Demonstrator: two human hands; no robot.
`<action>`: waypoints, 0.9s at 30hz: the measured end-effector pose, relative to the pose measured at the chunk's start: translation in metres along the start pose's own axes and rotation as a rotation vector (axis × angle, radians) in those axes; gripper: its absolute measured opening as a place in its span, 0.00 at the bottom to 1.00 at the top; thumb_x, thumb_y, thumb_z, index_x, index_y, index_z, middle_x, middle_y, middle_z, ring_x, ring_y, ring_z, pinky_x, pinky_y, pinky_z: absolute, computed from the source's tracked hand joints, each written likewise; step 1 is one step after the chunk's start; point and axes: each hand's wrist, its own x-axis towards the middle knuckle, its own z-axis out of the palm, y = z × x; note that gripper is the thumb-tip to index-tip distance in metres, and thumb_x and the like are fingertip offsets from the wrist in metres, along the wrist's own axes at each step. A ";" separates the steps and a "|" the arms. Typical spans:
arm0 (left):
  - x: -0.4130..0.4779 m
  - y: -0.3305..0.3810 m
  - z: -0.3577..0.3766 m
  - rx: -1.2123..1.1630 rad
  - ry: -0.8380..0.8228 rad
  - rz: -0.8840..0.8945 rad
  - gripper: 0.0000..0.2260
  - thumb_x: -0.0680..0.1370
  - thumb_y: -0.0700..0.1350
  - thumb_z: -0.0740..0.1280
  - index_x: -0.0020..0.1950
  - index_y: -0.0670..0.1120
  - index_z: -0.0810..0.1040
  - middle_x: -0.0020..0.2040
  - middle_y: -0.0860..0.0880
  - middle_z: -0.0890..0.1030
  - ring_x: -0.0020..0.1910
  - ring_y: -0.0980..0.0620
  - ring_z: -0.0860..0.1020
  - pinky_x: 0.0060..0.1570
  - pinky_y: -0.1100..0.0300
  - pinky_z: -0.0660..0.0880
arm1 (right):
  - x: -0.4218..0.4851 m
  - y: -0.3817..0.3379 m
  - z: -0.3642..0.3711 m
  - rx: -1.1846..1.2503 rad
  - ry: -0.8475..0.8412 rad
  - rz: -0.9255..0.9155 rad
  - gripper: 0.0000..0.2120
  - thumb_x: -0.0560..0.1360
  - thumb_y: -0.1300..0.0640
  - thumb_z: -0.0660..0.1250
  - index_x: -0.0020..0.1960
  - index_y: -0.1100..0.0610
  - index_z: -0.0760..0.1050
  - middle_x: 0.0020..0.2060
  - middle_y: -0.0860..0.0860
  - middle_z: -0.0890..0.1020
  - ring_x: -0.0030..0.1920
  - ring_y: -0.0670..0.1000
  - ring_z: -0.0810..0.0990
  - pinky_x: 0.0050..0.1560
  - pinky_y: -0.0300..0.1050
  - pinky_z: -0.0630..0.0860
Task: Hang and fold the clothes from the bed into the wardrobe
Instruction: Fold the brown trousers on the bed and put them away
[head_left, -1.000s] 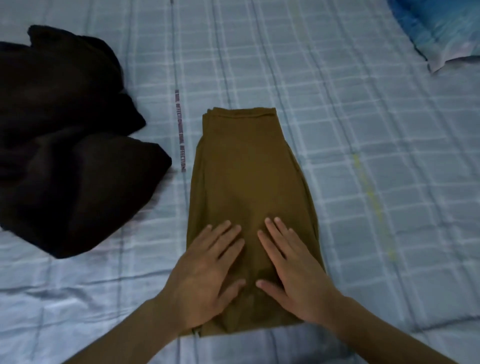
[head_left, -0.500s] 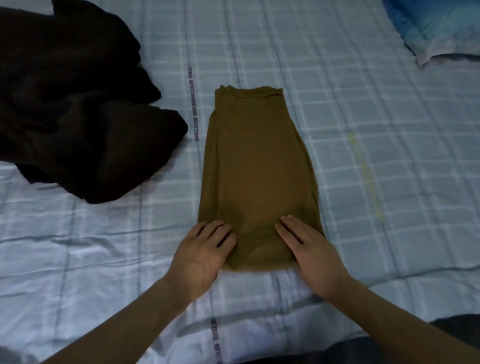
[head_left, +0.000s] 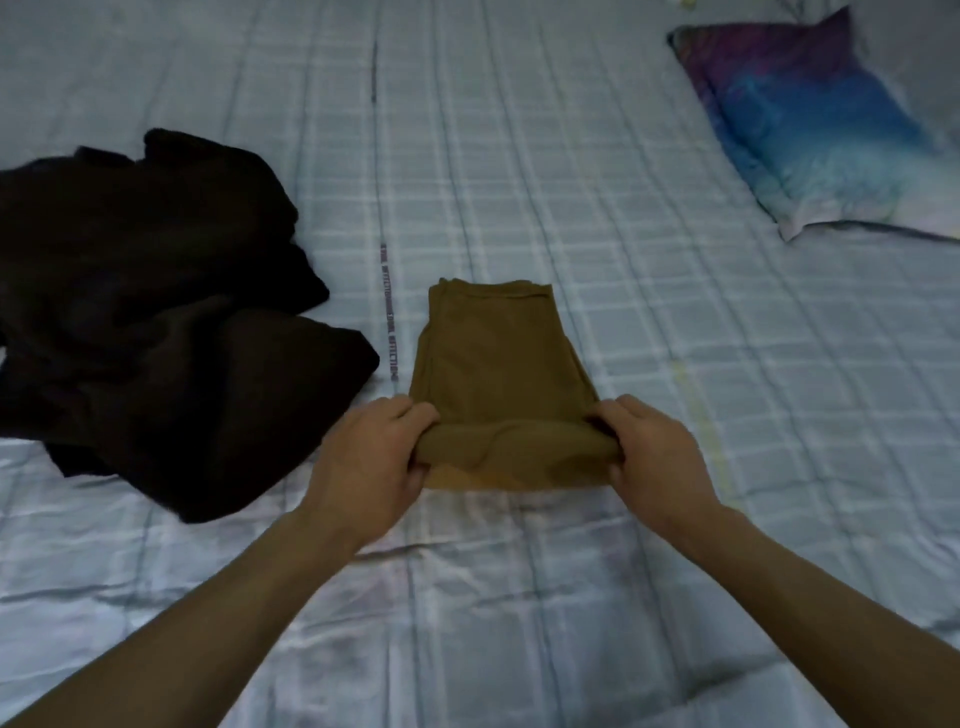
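Note:
A folded olive-brown garment (head_left: 493, 358) lies in a narrow strip on the pale blue checked bedsheet (head_left: 649, 322). My left hand (head_left: 371, 457) grips its near left corner and my right hand (head_left: 652, 452) grips its near right corner. Between them the near end is lifted and curled over into a roll, its paler underside showing below. A crumpled black garment (head_left: 156, 312) sits in a heap on the bed to the left, apart from both hands.
A pillow (head_left: 810, 124) with a blue and purple print lies at the far right of the bed. The sheet has wrinkles near me. The wardrobe is out of view.
My hands went from lying flat on the brown garment to its near corners, then closed on them and lifted the near end into a roll. The view has pulled back and up.

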 end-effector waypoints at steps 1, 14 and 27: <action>0.014 -0.005 0.000 0.010 0.016 -0.007 0.12 0.67 0.39 0.76 0.49 0.45 0.82 0.43 0.48 0.80 0.40 0.45 0.78 0.40 0.49 0.76 | 0.015 0.003 -0.002 -0.004 0.008 -0.002 0.21 0.63 0.69 0.69 0.55 0.58 0.79 0.47 0.55 0.80 0.44 0.60 0.79 0.41 0.56 0.77; 0.155 -0.054 0.047 0.045 0.307 -0.202 0.23 0.76 0.45 0.70 0.70 0.43 0.72 0.68 0.42 0.74 0.67 0.42 0.71 0.67 0.45 0.66 | 0.164 0.040 0.036 0.082 0.337 -0.054 0.23 0.74 0.65 0.69 0.69 0.59 0.73 0.66 0.60 0.74 0.66 0.59 0.72 0.66 0.54 0.68; 0.169 -0.087 0.116 0.245 -0.151 -0.019 0.32 0.82 0.64 0.47 0.82 0.52 0.46 0.83 0.50 0.44 0.81 0.49 0.40 0.78 0.42 0.44 | 0.179 0.049 0.119 -0.175 -0.134 -0.273 0.35 0.81 0.35 0.48 0.81 0.50 0.44 0.81 0.53 0.44 0.80 0.53 0.41 0.76 0.65 0.50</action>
